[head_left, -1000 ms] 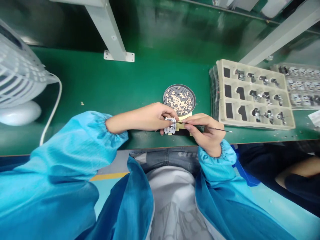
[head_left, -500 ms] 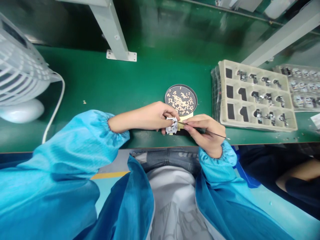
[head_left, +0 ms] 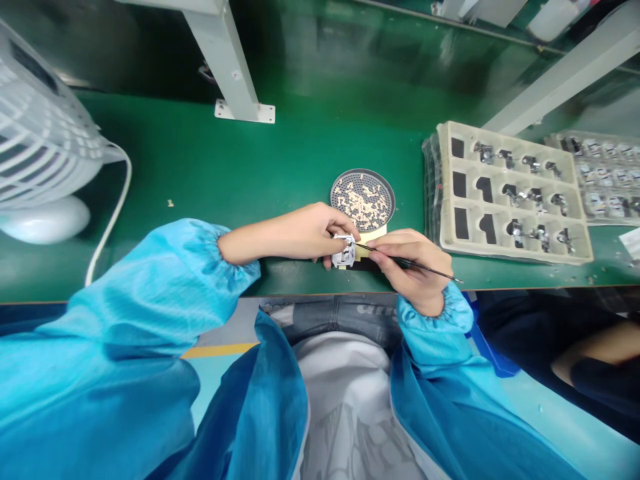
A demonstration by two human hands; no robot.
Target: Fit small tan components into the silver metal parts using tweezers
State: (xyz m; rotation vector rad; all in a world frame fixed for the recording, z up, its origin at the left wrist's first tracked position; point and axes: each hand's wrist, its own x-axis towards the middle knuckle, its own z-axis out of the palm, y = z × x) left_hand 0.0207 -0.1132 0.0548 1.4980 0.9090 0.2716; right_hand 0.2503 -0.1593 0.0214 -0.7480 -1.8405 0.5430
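Glossy green bench top (head_left: 280,167), shiny metal part (head_left: 345,251), beige plastic tray (head_left: 444,193).

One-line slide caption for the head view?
Left hand holds a small metal part; right hand works it with a thin tool.

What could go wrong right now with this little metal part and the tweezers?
The left hand pinches the small metal part near the bench edge; a slip could drop it off the bench. The right hand works the tweezers beside the round dish, which a nudge could spill.

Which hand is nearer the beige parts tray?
Right. The right hand sits just left of the beige parts tray; the left hand is farther left, holding a small metal part.
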